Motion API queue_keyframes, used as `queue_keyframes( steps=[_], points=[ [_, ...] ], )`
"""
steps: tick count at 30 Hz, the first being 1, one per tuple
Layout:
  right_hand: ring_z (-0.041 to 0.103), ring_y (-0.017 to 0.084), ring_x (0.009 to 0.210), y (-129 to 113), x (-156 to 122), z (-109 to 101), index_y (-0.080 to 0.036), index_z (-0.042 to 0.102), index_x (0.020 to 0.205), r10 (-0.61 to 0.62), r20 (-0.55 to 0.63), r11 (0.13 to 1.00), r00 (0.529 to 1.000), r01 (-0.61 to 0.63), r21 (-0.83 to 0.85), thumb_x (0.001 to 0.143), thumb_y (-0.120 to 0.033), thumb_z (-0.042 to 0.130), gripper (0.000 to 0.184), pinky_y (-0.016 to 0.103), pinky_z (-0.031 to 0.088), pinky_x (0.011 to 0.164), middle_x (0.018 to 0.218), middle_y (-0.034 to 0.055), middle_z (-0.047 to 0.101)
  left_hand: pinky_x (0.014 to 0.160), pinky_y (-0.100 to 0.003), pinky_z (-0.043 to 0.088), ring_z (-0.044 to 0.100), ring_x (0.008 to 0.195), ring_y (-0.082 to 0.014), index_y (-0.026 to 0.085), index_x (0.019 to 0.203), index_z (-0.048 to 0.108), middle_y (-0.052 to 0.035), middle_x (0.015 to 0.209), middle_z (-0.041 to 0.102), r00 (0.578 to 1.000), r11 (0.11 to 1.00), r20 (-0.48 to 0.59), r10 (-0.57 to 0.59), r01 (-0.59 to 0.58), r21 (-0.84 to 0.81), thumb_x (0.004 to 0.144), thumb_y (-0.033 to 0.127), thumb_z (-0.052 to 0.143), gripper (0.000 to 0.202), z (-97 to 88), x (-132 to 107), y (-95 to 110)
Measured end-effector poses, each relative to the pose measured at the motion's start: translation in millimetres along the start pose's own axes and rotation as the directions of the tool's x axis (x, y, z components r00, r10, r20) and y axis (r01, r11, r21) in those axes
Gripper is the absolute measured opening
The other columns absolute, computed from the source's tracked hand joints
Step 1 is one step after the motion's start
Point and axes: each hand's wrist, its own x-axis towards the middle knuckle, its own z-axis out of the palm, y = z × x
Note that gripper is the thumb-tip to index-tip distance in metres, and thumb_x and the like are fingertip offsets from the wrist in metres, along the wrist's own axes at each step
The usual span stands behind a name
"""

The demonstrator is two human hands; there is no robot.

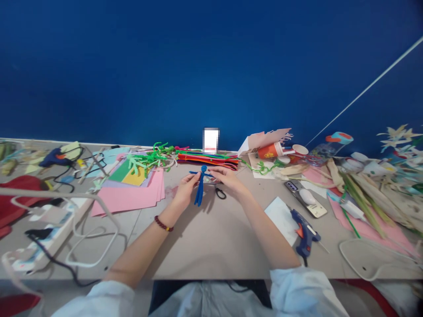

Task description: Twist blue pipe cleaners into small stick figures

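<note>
Both my hands are raised just above the beige tabletop [211, 246], holding a small figure of blue pipe cleaner [200, 191] between them. It has a round head, a stick-out arm on each side and two hanging legs. My left hand [187, 189] pinches the figure's body and left arm, and my right hand [227, 179] grips its other arm. Black-handled scissors [220, 193] lie just below my right hand, partly hidden behind the figure's arm.
Pink craft paper [127, 198] and a bundle of coloured pipe cleaners [208, 159] lie ahead, with green pipe cleaner figures [148, 159]. A blue glue gun [304, 231] and a phone [306, 198] sit right. A power strip [49, 229] and cables lie left.
</note>
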Motion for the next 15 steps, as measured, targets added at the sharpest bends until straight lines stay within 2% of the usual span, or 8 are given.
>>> queue_keyframes(
  steps=[6, 12, 15],
  points=[
    [0.055, 0.01, 0.06, 14.3, 2.8, 3.1, -0.014, 0.067, 0.079, -0.072, 0.004, 0.997, 0.997, 0.072, -0.034, 0.067, -0.037, 0.069, 0.026, 0.023, 0.041, 0.061, 0.067, 0.0003, 0.064, 0.06, -0.023, 0.043, 0.057, 0.059, -0.01, 0.014, 0.074, 0.071, -0.0031, 0.069, 0.069, 0.996, 0.997, -0.06, 0.069, -0.066, 0.049, 0.053, 0.034, 0.081, 0.031, 0.4, 3.3, -8.0],
    [0.058, 0.013, 0.068, 17.2, 4.3, 3.3, -0.015, 0.067, 0.079, -0.111, 0.002, 0.985, 0.994, 0.11, -0.133, 0.068, -0.035, 0.069, 0.023, 0.027, 0.043, 0.069, 0.074, 0.0025, 0.066, 0.057, -0.023, 0.041, 0.056, 0.058, -0.0102, 0.014, 0.079, 0.071, -0.0025, 0.069, 0.069, 0.996, 0.997, -0.066, 0.063, -0.059, 0.049, 0.051, 0.032, 0.082, 0.035, 1.3, 2.4, -11.8],
    [0.06, 0.014, 0.073, 14.5, 3.4, 5.1, -0.017, 0.067, 0.086, -0.143, -0.002, 0.983, 0.99, 0.141, -0.121, 0.071, -0.036, 0.067, 0.024, 0.027, 0.045, 0.072, 0.082, 0.0033, 0.067, 0.055, -0.023, 0.039, 0.056, 0.057, -0.0102, 0.013, 0.077, 0.071, -0.0026, 0.066, 0.068, 0.997, 0.998, -0.061, 0.049, -0.046, 0.053, 0.052, 0.031, 0.082, 0.032, -0.1, 2.1, -11.8]
  ],
)
